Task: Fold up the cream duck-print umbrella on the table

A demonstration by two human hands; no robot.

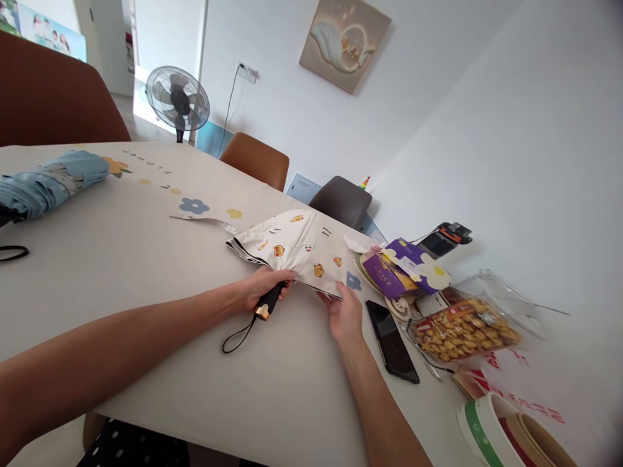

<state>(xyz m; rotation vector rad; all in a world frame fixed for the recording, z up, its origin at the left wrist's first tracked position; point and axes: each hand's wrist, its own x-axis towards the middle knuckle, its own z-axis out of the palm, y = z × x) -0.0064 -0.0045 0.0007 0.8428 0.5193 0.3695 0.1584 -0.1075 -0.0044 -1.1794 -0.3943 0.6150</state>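
Note:
A white folding umbrella (296, 243) printed with small yellow ducks lies across the table, its canopy loose and partly spread. My left hand (267, 285) is closed around the umbrella at the top of its black handle, where the cloth gathers. A thin black wrist loop hangs from the handle's gold-coloured end. With its fingers and thumb, my right hand (344, 311) pinches the near right edge of the canopy. A folded light-blue umbrella (53, 181) rests at the far left, apart from both hands.
A black phone (392, 340) lies right of my right hand. Beyond it are a purple box (389, 275), a clear container of snacks (467, 327) and paper cups (506, 431). Chairs (257, 159) stand behind the flower-printed table (160, 279), with a fan (178, 98) farther back.

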